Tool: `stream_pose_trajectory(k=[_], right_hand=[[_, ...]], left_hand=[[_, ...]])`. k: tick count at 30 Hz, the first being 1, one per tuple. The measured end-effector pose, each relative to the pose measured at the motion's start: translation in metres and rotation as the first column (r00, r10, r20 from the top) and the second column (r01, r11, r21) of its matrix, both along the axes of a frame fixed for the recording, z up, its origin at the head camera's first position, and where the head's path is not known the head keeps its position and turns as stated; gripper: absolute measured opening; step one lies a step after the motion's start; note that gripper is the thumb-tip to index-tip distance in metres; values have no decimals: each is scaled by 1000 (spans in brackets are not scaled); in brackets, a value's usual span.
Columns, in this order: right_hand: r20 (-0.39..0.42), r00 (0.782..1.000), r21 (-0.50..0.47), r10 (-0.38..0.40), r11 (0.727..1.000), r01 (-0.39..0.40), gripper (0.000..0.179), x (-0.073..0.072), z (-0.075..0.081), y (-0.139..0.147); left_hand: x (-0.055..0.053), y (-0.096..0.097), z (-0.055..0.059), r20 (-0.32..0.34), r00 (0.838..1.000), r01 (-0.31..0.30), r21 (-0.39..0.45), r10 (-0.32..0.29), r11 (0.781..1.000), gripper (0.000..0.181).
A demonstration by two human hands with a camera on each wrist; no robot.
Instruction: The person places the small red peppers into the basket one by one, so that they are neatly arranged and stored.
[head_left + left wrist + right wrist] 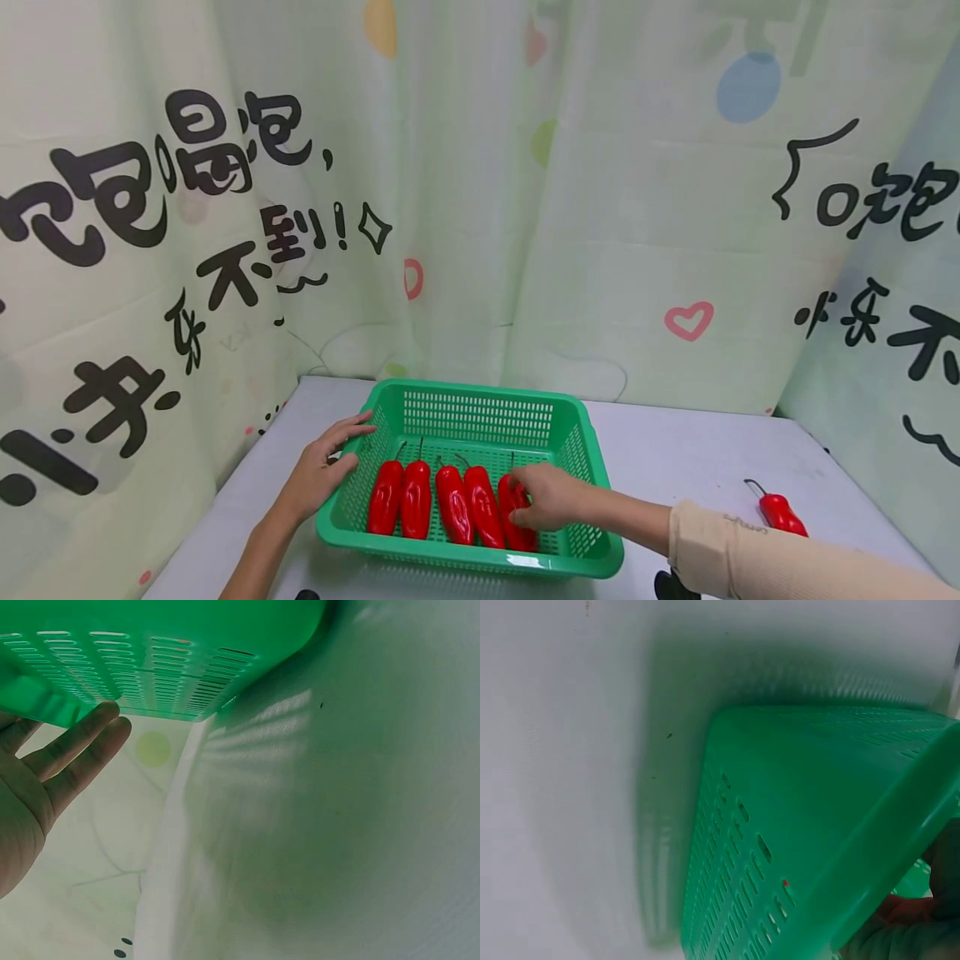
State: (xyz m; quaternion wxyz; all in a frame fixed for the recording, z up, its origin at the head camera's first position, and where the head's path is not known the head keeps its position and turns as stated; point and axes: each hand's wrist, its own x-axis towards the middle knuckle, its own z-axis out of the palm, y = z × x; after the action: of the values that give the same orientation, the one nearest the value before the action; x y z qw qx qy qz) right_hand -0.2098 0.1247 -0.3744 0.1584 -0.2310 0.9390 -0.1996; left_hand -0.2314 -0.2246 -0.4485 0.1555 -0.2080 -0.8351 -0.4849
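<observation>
Several shiny red chili peppers (452, 505) with thin dark stems lie side by side in a green plastic basket (465, 388). My right hand (551, 497) reaches over the basket's right rim and grips the rightmost red chili pepper (519, 537), fingers and thumb on either side of it. In the right wrist view, the basket wall (795, 795) hides most of that hand. At the left rim, my left hand (318, 472) touches the basket, its fingers stretched along the edge. The left wrist view shows those fingers (82, 742) nearly straight against the basket's outside.
Another red chili pepper (782, 512) lies on the white table (675, 446) to the right, partly behind the right sleeve (750, 542). A pale curtain (465, 208) with printed black characters and coloured shapes surrounds the table at the back and sides.
</observation>
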Motion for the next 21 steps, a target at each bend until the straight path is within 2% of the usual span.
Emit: stream_pose_trajectory(k=[10,21], right_hand=[[-63,997,-32,48,998,-50,46,3,11,5],[-167,986,-120,16,992,-36,48,7,35,13]], left_hand=[[0,0,-2,5,1000,-2,5,2,1000,43],[-1,0,-1,-3,1000,-4,-2,4,1000,44]])
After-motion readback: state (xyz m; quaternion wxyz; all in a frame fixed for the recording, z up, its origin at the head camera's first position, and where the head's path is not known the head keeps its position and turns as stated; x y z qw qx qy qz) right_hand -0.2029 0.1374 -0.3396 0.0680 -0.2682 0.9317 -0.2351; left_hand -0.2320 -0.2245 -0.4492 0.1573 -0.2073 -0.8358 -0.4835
